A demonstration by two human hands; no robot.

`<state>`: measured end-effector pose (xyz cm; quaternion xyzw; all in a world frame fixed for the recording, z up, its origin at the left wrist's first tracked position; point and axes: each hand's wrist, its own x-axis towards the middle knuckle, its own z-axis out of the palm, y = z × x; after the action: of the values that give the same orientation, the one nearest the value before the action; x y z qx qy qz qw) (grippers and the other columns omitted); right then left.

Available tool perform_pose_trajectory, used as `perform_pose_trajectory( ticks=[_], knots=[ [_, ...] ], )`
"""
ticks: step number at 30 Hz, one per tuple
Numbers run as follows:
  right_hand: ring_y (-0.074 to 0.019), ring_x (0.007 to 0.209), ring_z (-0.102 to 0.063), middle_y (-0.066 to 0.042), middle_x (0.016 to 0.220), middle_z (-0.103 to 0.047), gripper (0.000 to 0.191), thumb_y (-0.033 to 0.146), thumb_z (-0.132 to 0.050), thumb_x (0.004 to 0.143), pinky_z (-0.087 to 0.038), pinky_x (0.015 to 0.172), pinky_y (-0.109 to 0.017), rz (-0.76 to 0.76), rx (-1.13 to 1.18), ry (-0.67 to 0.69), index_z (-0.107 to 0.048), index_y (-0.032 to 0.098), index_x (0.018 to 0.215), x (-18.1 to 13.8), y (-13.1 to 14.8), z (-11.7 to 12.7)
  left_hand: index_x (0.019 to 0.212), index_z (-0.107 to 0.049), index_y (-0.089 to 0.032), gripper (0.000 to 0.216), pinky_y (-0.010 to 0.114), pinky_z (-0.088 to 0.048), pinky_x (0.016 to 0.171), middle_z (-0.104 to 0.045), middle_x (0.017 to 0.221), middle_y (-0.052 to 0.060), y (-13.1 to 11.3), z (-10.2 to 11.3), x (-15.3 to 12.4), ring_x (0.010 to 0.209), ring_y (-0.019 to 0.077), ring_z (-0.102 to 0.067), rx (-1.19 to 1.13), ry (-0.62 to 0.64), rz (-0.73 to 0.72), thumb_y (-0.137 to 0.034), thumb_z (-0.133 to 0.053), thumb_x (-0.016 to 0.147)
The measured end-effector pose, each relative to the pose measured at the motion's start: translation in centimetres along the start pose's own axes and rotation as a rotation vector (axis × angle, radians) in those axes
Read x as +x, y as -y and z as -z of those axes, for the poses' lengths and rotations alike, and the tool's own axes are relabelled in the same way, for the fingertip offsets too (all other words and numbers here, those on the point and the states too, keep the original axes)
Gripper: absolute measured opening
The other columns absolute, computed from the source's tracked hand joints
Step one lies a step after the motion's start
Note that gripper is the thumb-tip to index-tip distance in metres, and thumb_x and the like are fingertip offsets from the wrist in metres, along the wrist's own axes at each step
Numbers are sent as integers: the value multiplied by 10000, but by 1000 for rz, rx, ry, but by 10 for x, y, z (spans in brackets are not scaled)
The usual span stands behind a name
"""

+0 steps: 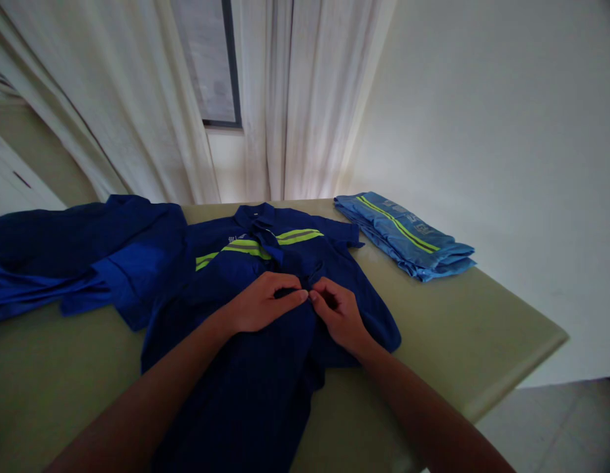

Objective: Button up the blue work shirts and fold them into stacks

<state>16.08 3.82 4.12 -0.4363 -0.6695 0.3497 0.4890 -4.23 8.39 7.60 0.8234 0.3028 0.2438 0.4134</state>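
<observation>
Dark blue cloth sits pinched where both sets of fingertips meet, and whether a button lies under them is lost in the dim light. Left hand (263, 303) curls down, thumb and forefinger nipped on the front opening of the shirt (265, 381). Right hand (340, 316) faces it, fingers bent tight on the same strip, tips touching the left's. Shirt lies flat, front up, on the smooth table (492, 328), collar away from the person, hem cut off at the bottom of the view. Yellow-green stripes (258, 244) band the chest, bright against the soft weave. Left, a rumpled pile of blue clothes (63, 256); right, well apart, a neatly folded light blue shirt (406, 236). Pale curtains (295, 98) hang behind.
</observation>
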Motion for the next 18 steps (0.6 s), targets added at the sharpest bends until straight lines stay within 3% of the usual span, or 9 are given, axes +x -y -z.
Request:
perform_pose_trajectory(
  ticks=[4, 9, 13, 15, 18],
  knots=[
    [-111, 603, -453, 29, 705, -501, 227, 341, -598, 978, -351, 557, -240, 116, -46, -13, -576, 203, 800, -3, 0, -4, 763, -619, -177, 459, 236, -378, 593, -525, 701, -29, 24, -3, -2, 634, 122, -463, -385, 156, 239, -617, -605, 893],
    [-122, 630, -471, 23, 732, -507, 185, 312, -579, 983, -366, 584, -253, 228, -107, 46, -566, 212, 827, -12, -3, -12, 789, -661, -187, 504, 235, -402, 631, -550, 715, -21, 38, 9, -9, 694, 140, -493, -323, 279, 272, -690, -701, 788],
    [-124, 644, -480, 17, 750, -513, 146, 280, -567, 981, -378, 610, -263, 333, -150, 37, -574, 213, 852, -17, -4, -13, 764, -643, -163, 529, 226, -336, 583, -484, 659, -39, 35, 9, -14, 621, 111, -420, -276, 364, 220, -682, -624, 862],
    [-128, 645, -485, 17, 732, -515, 149, 281, -574, 966, -384, 618, -268, 368, -178, 50, -581, 210, 835, -15, -3, -11, 775, -653, -152, 490, 228, -305, 566, -483, 650, -42, 29, 4, -18, 604, 106, -407, -211, 345, 196, -625, -611, 897],
    [-121, 617, -481, 24, 682, -523, 199, 299, -591, 953, -368, 591, -257, 306, -226, 105, -596, 199, 781, -9, 3, -7, 873, -694, -154, 351, 241, -362, 631, -587, 734, -22, 15, -6, -30, 683, 129, -502, -71, 103, 144, -497, -632, 915]
  ],
)
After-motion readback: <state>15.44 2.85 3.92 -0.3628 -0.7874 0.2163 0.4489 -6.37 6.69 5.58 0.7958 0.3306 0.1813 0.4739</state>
